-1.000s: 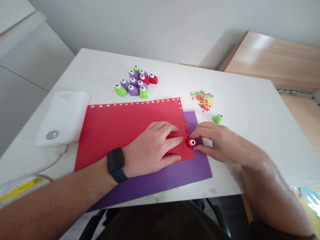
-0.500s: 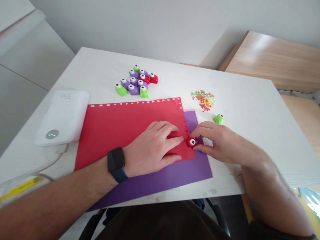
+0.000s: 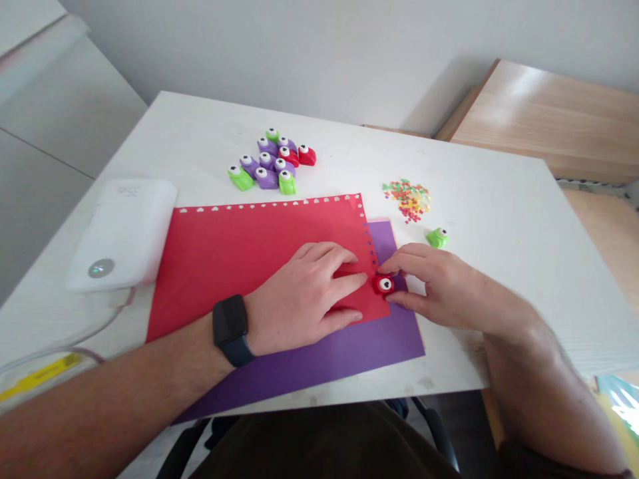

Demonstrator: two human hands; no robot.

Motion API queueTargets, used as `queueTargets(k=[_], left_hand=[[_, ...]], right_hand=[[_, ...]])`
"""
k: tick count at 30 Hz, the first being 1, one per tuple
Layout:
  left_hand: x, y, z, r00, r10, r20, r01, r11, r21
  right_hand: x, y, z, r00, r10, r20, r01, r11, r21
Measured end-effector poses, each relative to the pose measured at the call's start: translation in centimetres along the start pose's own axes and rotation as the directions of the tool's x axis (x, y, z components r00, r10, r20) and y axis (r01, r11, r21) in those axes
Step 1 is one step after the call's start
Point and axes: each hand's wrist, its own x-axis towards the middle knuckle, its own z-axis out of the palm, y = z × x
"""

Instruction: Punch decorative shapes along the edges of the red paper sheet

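Observation:
A red paper sheet (image 3: 239,259) lies on a purple sheet (image 3: 319,362) on the white table (image 3: 499,219). Small shapes are punched along the red sheet's far edge and down part of its right edge. My left hand (image 3: 304,296), a dark watch on its wrist, lies flat with fingers stretched on the red sheet near that right edge. My right hand (image 3: 439,283) pinches a small red paper punch (image 3: 383,284) seated on the sheet's right edge, just beyond my left fingertips.
A cluster of several purple, green and red punches (image 3: 272,163) sits behind the sheet. A pile of coloured paper cut-outs (image 3: 408,198) and a lone green punch (image 3: 437,237) lie at the right. A white device (image 3: 122,233) with a cable stands at the left.

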Motion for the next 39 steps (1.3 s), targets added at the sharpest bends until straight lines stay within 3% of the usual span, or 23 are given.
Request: queueTargets(k=[39], left_hand=[[-0.01, 0.16, -0.1, 1.0, -0.006, 0.006, 0.006, 1.0, 0.006]], right_hand=[[-0.12, -0.38, -0.42, 0.999, 0.038, 0.017, -0.039, 0.999, 0.036]])
